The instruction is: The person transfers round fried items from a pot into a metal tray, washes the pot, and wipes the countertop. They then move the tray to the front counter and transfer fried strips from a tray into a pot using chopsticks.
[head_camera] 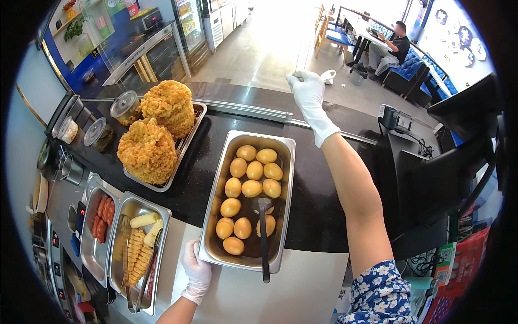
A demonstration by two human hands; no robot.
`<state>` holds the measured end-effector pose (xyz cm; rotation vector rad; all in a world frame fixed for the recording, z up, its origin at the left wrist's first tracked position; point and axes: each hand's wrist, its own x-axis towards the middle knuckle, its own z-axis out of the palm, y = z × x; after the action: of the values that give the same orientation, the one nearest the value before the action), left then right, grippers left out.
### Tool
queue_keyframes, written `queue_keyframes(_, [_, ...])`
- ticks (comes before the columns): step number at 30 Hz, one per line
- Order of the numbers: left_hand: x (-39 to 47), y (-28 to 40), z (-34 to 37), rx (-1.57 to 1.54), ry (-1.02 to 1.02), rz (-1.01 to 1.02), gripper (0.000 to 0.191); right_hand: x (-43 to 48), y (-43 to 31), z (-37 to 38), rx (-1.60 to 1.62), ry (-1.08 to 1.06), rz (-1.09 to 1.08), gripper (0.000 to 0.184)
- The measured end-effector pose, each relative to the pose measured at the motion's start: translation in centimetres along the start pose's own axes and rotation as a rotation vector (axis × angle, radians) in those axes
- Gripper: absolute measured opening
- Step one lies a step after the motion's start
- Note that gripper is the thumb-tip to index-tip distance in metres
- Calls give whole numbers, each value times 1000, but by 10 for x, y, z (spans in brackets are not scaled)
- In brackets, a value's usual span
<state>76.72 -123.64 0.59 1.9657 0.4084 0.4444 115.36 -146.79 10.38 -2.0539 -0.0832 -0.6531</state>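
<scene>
A deep stainless steel pan (289,194) of brown eggs (251,188) in dark liquid rests on the counter, its near end over the pale surface. My left hand (196,267), in a white glove, grips the pan's near left corner. A black-handled ladle or spoon (265,243) leans in the pan, its handle over the near rim. My right hand (306,89), also gloved, is raised beyond the pan's far right corner. Its fingers are curled closed, with nothing visible in them. Just right of it is a white ring-shaped handle (328,76).
Fried breaded pieces (151,152) sit on a rack tray (198,117), left of the pan. Nearer are steel pans of sausages (103,218) and skewered food with tongs (141,279). Lidded tubs (124,106) stand far left; a monitor (441,190) is right. A person (398,48) sits beyond.
</scene>
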Motion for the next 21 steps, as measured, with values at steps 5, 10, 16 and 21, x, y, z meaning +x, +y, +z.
queue_keyframes(5, [0, -2, -2, -11, 2, 6, 17, 1, 3, -2, 71, -8, -28, 12])
queue_keyframes(10, [-1, -3, -5, -23, -18, -68, 18, -2, 5, -16, 103, -40, -10, 10])
queue_keyframes(16, [-1, -9, -3, -64, -41, -100, 18, 3, 4, -22, 200, -102, 108, 19])
queue_keyframes(21, [0, -16, -3, -20, -48, -74, 19, -75, -11, -69, 241, -56, 75, 18])
